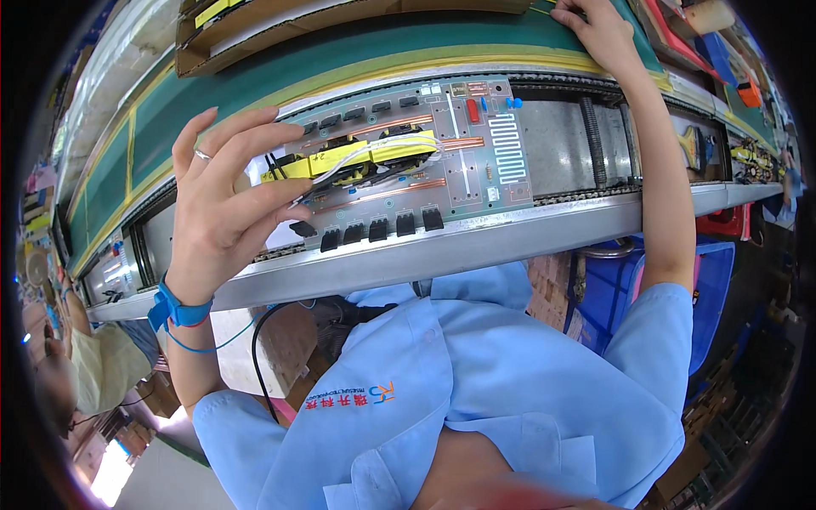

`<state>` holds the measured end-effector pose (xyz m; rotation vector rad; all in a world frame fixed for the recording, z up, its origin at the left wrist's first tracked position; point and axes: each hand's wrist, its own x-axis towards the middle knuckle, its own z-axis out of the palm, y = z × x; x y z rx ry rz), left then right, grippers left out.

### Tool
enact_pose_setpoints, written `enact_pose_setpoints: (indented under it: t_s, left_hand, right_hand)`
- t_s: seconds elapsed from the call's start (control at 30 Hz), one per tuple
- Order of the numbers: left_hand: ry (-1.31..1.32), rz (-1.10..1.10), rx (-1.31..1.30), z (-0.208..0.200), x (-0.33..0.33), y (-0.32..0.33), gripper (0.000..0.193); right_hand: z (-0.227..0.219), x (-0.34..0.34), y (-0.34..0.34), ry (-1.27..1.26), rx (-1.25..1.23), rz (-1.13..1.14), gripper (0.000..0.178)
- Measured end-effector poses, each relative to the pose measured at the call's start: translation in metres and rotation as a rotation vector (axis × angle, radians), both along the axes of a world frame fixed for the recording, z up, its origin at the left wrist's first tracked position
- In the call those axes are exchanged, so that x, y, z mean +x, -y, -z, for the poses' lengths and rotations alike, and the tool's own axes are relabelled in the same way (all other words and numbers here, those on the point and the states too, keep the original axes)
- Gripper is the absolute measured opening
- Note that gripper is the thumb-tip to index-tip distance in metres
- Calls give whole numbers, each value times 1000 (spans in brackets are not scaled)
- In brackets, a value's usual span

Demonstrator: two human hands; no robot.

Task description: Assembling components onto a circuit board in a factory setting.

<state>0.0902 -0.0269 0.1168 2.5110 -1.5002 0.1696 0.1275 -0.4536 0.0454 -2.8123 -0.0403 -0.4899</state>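
Note:
A green circuit board lies on the metal rail conveyor in front of me. Two yellow-taped transformers sit along its middle, with a white wire looping over them. At the board's left end is my left hand, its thumb and index finger closing on the white wire's end while the other fingers arch over the transformer. Black upright components line the near edge of the board. My right hand reaches to the far right, fingers bent together beside thin yellow wires; its grip is partly cut off.
A cardboard box with yellow parts stands on the green mat beyond the rail. The metal front rail runs across before me. A blue bin is below right. More boards sit along the line. Another person is at left.

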Motion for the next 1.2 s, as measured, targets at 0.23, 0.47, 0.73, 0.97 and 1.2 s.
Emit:
enact_pose_setpoints:
  t_s: [0.23,0.47,0.73,0.97,1.2]
  left_hand:
    - [-81,101,38,-10,13,16,23]
    - [-458,54,77,-4,53,30,32]
    - [-667,-160,337,0,76,48,47]
    - [-462,-80,33,7,44,28,40]
    - [-227,-203,-145,2,11,12,29]
  right_hand:
    - [15,3,31,139,180,107,11]
    - [-23,-23,19,206,591,-47,8]
    - [-36,-91,-57,221,-79,-404,8]
    - [-20,-98,-64,210,-178,-373,9]
    - [-25,-100,-65,239,-221,-371,10]
